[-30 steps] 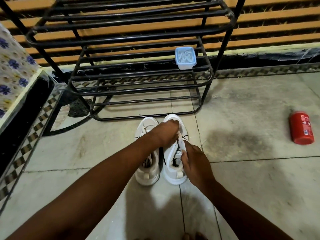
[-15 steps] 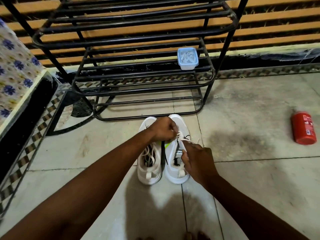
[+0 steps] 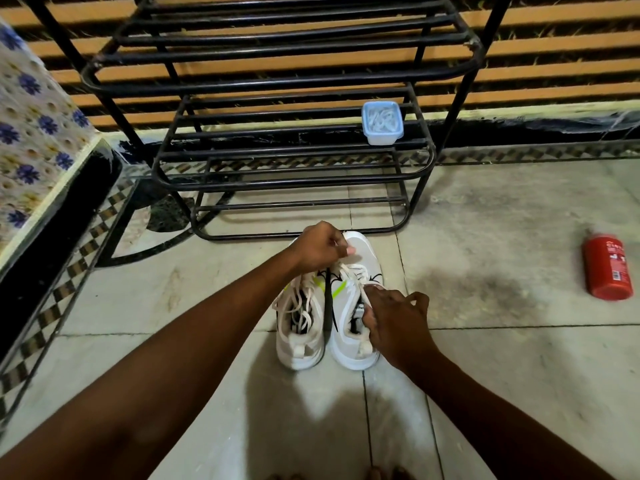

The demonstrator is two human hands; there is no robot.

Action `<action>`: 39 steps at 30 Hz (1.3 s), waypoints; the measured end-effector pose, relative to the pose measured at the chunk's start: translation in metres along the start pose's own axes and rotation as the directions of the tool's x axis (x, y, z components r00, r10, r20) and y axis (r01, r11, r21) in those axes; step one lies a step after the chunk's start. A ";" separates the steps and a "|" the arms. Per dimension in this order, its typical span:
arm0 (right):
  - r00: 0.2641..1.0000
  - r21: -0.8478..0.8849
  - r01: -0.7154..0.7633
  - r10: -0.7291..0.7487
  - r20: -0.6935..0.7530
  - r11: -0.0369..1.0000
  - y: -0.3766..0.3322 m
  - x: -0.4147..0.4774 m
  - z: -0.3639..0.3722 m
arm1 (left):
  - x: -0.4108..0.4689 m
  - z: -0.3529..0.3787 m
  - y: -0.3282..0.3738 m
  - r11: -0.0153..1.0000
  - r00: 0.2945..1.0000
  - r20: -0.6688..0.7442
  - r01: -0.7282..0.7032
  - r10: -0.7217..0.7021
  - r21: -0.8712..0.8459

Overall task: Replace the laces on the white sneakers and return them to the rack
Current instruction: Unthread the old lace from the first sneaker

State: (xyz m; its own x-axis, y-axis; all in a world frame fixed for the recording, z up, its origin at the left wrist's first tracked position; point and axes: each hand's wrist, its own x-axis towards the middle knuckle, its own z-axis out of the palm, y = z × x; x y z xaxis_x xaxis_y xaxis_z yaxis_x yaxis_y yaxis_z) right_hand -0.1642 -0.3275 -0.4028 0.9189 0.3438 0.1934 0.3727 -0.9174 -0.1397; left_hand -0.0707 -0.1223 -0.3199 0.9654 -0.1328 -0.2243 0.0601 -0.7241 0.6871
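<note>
Left hand [image 3: 320, 245] pinching lace [image 3: 346, 269] above sneaker [image 3: 364, 251] toe, right hand [image 3: 398, 320] curled on that sneaker's tongue [image 3: 360, 306]

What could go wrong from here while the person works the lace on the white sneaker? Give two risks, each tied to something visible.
The left hand pinches the lace of the right sneaker right beside the left sneaker, whose loose laces spill out: they could tangle. The right hand alone steadies that sneaker at its tongue, so a hard pull might tip it towards the rack close ahead.
</note>
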 end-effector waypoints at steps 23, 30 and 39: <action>0.999 0.197 0.037 -0.029 -0.042 0.980 0.003 -0.004 0.001 | 0.000 0.019 0.032 0.917 0.960 -0.258 -0.001 -0.112 -0.399; 1.000 0.212 0.021 -0.020 -0.007 0.977 0.002 -0.004 0.001 | -0.006 0.014 0.030 0.802 0.980 0.061 -0.192 0.192 0.566; 1.000 0.173 0.016 -0.018 0.005 0.985 0.002 -0.004 0.000 | -0.018 0.026 0.026 0.963 0.926 -0.264 -0.262 0.270 0.065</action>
State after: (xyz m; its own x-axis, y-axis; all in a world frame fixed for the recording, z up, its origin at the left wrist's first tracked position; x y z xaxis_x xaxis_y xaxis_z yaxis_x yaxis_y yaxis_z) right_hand -0.1670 -0.3303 -0.4042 0.9129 0.3610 0.1905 0.4045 -0.8630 -0.3028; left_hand -0.0931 -0.1564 -0.3153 0.9771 -0.1397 0.1607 -0.2121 -0.7066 0.6751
